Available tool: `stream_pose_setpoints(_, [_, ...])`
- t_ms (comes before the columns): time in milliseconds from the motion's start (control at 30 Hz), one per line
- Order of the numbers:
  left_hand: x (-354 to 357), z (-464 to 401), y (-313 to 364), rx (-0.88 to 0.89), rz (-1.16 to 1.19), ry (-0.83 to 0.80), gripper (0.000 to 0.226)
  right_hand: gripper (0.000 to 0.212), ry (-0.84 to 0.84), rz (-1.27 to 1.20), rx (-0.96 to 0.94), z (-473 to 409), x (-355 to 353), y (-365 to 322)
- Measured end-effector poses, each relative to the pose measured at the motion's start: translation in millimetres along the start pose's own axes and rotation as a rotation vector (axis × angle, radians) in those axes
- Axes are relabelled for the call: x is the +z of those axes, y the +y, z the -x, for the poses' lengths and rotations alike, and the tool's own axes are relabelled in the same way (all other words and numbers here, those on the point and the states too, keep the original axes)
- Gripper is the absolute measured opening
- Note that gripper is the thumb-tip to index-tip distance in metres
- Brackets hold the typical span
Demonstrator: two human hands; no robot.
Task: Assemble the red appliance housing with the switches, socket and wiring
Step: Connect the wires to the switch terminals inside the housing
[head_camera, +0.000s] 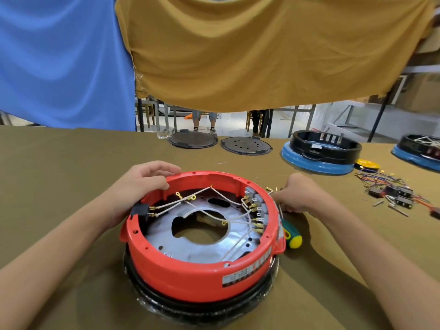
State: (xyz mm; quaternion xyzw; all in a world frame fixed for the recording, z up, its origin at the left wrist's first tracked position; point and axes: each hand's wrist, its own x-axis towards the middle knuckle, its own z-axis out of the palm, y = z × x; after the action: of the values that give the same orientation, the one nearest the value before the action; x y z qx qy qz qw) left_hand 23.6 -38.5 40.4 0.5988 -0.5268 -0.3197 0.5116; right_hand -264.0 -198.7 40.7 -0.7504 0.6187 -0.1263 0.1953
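Observation:
The round red housing sits upside down on a black base in front of me. Grey switches line its inner right wall, and a black socket is set in its left wall. White wires with brass terminals run between them over the grey metal plate. My left hand rests on the far left rim, fingers curled over the edge. My right hand is just outside the right rim, its fingertips at small brass terminals on the table; what they pinch is hidden.
A green and yellow screwdriver lies against the housing's right side. Loose switches, wires and screws are scattered at the right. Two black housings on blue bases and two dark round plates stand at the back.

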Motion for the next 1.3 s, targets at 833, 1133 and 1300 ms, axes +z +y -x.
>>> stream_pose_setpoints(833, [-5.4,5.9,16.2,0.307,0.025,-0.123,0.014,0.014,-0.130,-0.370,-0.861,59.7,17.9,-108.2])
stream_pose_setpoints(1133, [0.3,9.2,13.9,0.336,-0.004,-0.138,0.014,0.015,-0.174,-0.390,-0.853,61.4,17.6,-105.0])
stream_pose_setpoints(1300, [0.4,9.1,15.2,0.438,-0.064,-0.101,0.011,0.015,-0.231,-0.390,-0.841,62.2,18.8,-103.5])
